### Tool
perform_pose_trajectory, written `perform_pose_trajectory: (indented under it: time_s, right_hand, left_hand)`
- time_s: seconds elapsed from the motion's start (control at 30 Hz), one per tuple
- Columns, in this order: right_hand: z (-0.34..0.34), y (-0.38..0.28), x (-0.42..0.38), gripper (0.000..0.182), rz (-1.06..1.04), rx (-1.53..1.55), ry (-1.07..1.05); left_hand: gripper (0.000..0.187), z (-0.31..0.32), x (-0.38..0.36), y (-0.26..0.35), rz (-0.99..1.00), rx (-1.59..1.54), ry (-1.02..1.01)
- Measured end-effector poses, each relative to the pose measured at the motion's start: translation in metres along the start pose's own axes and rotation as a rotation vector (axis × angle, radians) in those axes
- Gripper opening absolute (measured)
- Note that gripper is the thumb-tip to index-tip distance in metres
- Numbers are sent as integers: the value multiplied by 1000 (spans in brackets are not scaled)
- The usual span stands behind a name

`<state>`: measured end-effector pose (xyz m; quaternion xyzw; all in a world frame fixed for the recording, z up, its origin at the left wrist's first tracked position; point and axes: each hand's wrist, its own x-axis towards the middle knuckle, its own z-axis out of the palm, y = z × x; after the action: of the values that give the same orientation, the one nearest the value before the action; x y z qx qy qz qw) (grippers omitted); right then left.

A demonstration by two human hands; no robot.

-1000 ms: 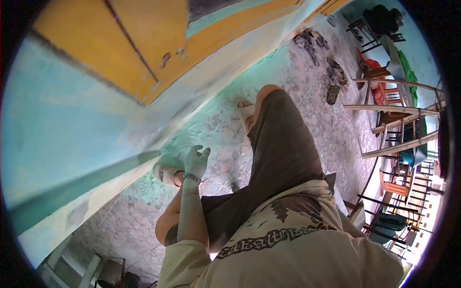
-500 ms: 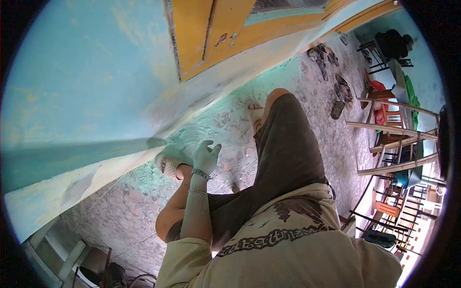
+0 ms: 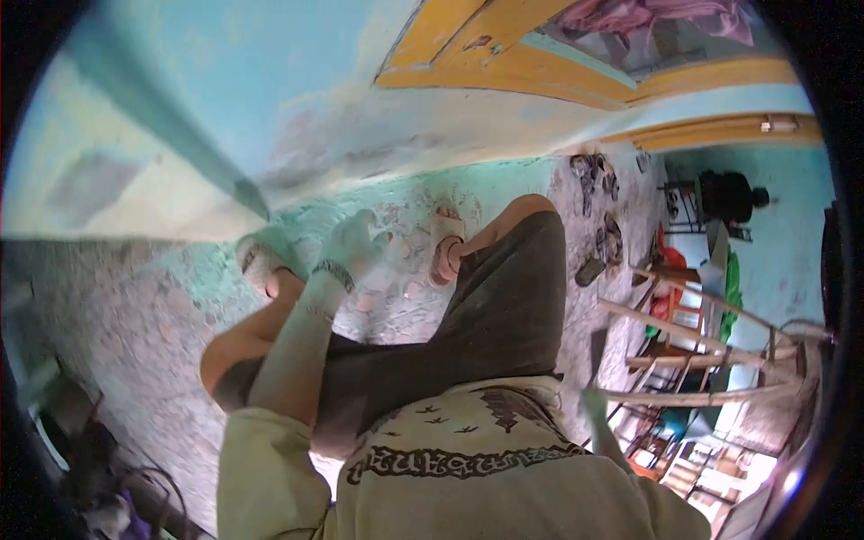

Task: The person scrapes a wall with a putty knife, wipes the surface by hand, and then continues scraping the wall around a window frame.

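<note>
My left hand, whitish with a bracelet at the wrist, hovers over the floor between my sandalled feet, close to the base of the wall. It is blurred, but the thumb stands apart from the fingers and nothing shows in it. My right hand is out to the right side of my body, small and smeared by motion. A dark flat shape appears just beyond it; I cannot make out whether the hand holds it. Greenish wet-looking material covers the floor strip along the blue wall.
A yellow-framed door or window is set in the wall ahead. Shoes lie on the stone-patterned floor to the right. Beyond them stand a wooden frame of poles and a green bag. A dark bucket-like container stands lower left.
My view has turned, so the wall and door sit differently. My left hand has moved toward the wall base. My right hand has come into view at the right.
</note>
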<state>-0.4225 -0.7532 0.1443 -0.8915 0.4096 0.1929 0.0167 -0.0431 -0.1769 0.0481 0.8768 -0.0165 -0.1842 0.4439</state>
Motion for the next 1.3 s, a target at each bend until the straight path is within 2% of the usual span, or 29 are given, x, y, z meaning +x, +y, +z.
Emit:
perform_pose_trajectory:
  time_s: [0.03, 0.1, 0.17, 0.2, 0.23, 0.3, 0.33, 0.37, 0.43, 0.47, 0.53, 0.63, 0.67, 0.73, 0.83, 0.93, 1.07, 1.17, 1.3]
  right_hand:
    - [-48, -70, 21, 16, -77, 215, 119]
    - [-119, -183, 37, 27, -344, 489, 120]
    - [-174, -284, 28, 17, -580, 728, -191]
    - [-183, -319, 28, 23, -644, 738, -264]
    - [-200, -359, 19, 30, -646, 579, -354]
    - [-189, -414, 39, 38, -1116, 478, -320]
    - [-189, -444, 39, 40, -1162, 409, -410]
    - [-193, -474, 34, 42, -1205, 342, -496]
    - [-193, -521, 23, 41, -1142, 270, -517]
    - [-195, -537, 21, 40, -1112, 235, -523]
    - [-200, -560, 26, 38, -1171, 335, -613]
    - [-193, -577, 37, 36, -1284, 486, -671]
    - [-190, -579, 39, 35, -1323, 540, -672]
    - [-196, -576, 40, 35, -1224, 504, -717]
    - [-183, -570, 47, 36, -1180, 594, -753]
    - [-175, -573, 27, 38, -1057, 686, -829]
    - [-179, -570, 5, 38, -913, 672, -866]
    - [-161, -567, 9, 38, -941, 769, -870]
    - [-162, -563, 9, 41, -934, 750, -874]
  left_hand:
    - [47, 6, 2, -4, 1, 20, 7]
    - [44, 2, -1, 4, 11, 54, 28]
    - [41, 3, 1, 13, 89, 83, 111]
    - [38, 7, 3, 16, 162, 97, 177]
    - [36, 12, 7, 21, 231, 114, 247]
    - [32, 13, 14, 47, 232, -11, 363]
    - [31, 13, 17, 64, 235, -69, 412]
    - [32, 15, 18, 80, 240, -156, 567]
    - [33, 24, 17, 113, 255, -324, 882]
    - [38, 27, 20, 126, 239, -328, 948]
    - [47, 30, 29, 146, 221, -326, 1073]
    - [68, 35, 46, 161, 247, -543, 955]
    - [73, 37, 48, 156, 268, -495, 940]
    - [82, 44, 52, 151, 322, -420, 883]
    - [89, 42, 62, 141, 328, -366, 873]
    - [89, 32, 72, 141, 310, -442, 976]
    - [85, 24, 61, 135, 287, -351, 962]
    - [80, 21, 56, 136, 288, -336, 941]
    - [76, 21, 53, 138, 272, -398, 941]
